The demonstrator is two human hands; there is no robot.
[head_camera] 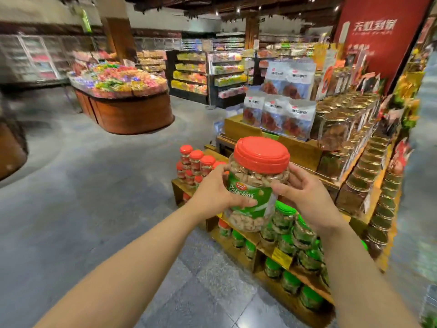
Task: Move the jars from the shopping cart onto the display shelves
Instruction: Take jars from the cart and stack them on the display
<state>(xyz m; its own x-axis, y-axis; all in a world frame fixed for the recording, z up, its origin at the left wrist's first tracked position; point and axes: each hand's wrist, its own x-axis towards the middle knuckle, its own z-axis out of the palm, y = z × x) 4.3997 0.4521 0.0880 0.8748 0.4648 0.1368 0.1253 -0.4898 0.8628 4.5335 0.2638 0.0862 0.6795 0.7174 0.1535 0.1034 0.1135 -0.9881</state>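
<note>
Jar (254, 185), red lid, green pistachio label, was up in both hands at centre frame, held over the wooden shelves (238, 230). At nine o'clock of it, the left hand (214, 192) gripped the side, fingers curled round the label. At three o'clock, the right hand (305, 195) clasped the other side, fingertips just under the lid. Behind the left hand, at ten o'clock, red-lidded jars (196, 162) stood in a cluster on the shelf. Below, at five o'clock, green-lidded jars (293, 235) were stacked. Up at two o'clock, gold-lidded jars (347, 129) filled the tiers.
</note>
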